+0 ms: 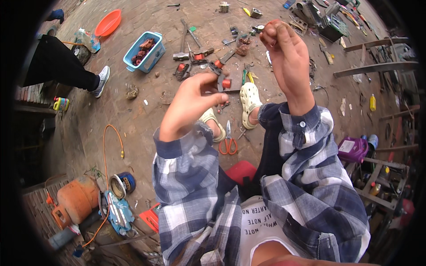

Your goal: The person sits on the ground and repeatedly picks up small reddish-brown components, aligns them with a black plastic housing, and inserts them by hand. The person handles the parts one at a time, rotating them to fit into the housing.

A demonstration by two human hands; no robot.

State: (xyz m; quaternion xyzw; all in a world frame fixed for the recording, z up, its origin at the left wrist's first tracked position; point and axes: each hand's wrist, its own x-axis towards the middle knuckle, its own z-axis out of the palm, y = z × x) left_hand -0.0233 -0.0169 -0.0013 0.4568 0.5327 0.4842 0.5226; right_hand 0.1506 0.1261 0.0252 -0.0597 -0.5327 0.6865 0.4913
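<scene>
My left hand (pixel 191 101) curls its fingers and thumb round a dark metal part with a red coil (pixel 225 83), above the ground in front of my shoes. Raised higher on the right, my right hand (pixel 286 55) has its fingertips pinched together; whatever is between them is too small to tell. More dark metal parts with red coils (pixel 182 70) lie beyond the left hand. Close to them are a hammer (pixel 181 56) and green-handled pliers (pixel 245 76). Orange-handled scissors (pixel 228 145) lie near my feet.
At the upper left stand a blue tub (pixel 153 56) of reddish-brown scrap and an orange basin (pixel 108 24). A person's leg and sneaker (pixel 103 80) are at left. An orange gas cylinder (pixel 79 199) with a hose lies lower left. Metal frames (pixel 372 68) and a purple jug (pixel 353 149) line the right.
</scene>
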